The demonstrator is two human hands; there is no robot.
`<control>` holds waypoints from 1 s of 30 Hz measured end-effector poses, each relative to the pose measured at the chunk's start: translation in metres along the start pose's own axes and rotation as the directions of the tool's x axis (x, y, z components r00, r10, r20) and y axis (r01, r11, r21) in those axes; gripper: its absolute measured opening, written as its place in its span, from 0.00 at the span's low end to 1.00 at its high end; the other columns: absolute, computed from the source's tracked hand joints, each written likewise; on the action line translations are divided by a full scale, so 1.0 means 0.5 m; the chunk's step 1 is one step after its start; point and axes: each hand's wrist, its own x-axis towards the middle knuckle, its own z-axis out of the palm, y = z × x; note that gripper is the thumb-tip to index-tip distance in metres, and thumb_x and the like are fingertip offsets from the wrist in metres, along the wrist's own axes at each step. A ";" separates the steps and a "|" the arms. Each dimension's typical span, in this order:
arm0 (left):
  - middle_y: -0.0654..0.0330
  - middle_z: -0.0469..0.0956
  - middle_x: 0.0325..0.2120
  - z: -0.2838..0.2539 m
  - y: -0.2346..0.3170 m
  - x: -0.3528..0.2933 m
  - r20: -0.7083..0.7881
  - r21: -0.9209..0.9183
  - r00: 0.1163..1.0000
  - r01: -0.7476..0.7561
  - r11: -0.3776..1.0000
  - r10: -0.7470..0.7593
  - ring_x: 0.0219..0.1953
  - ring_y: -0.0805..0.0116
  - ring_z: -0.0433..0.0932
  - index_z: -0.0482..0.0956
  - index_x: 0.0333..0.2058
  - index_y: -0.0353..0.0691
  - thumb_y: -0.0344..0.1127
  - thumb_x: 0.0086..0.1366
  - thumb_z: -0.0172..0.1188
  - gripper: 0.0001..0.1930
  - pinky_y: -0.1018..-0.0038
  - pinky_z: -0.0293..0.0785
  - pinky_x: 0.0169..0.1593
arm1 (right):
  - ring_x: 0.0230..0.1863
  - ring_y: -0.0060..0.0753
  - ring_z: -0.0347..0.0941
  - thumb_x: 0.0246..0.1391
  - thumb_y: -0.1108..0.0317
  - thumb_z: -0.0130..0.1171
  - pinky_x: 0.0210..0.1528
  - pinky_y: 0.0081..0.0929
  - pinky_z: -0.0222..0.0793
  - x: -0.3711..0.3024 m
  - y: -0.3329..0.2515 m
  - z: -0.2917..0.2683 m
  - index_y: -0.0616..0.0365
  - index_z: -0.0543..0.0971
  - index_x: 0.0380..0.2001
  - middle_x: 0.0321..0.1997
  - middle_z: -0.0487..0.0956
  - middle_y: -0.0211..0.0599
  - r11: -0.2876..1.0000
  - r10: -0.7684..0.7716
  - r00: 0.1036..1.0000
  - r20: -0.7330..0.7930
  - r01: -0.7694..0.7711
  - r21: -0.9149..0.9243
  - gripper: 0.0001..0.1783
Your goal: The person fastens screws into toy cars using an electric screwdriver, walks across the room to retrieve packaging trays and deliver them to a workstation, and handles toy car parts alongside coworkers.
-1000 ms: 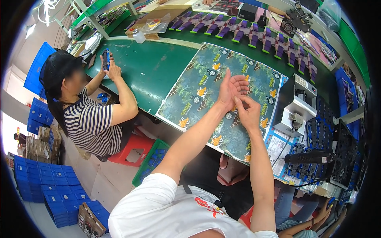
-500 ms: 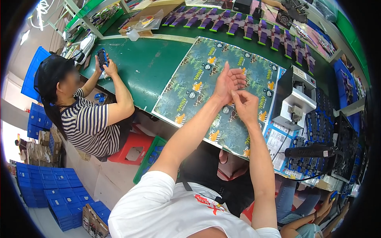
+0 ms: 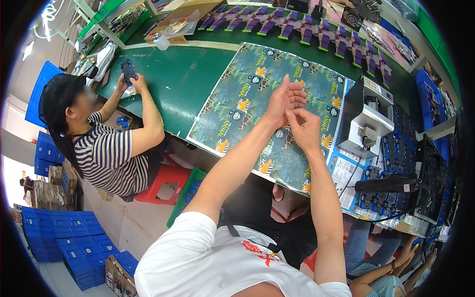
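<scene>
We see the green bench [image 3: 183, 74] running left to right, and on it the patterned sheet [image 3: 222, 104], beneath both hands, its side edges slanting far and right. The silver device [image 3: 355, 138] stands by the sheet's right edge, nearer our right hand [image 3: 304, 129]. Our left hand [image 3: 284, 103] points far and right, palm up, thumb spread from loosely curled fingers; the right meets its wrist from the right, fingertips drawn in, though we cannot tell whether they pinch skin or something tiny. Since the earlier frame, this pose has barely changed; the co-worker [image 3: 111, 153] at left has turned the blue-and-black part [image 3: 127, 71] broad-side toward us.
</scene>
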 end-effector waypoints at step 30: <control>0.57 0.76 0.32 0.004 -0.007 0.000 0.005 0.044 1.000 0.011 0.999 -0.011 0.33 0.68 0.76 0.73 0.42 0.35 0.65 0.66 0.48 0.32 0.74 0.73 0.39 | 0.22 0.27 0.78 0.52 0.68 0.65 0.25 0.24 0.69 -0.004 0.013 -0.003 0.65 0.82 0.27 0.21 0.81 0.42 0.999 -0.018 0.999 -0.046 0.016 -0.039 0.09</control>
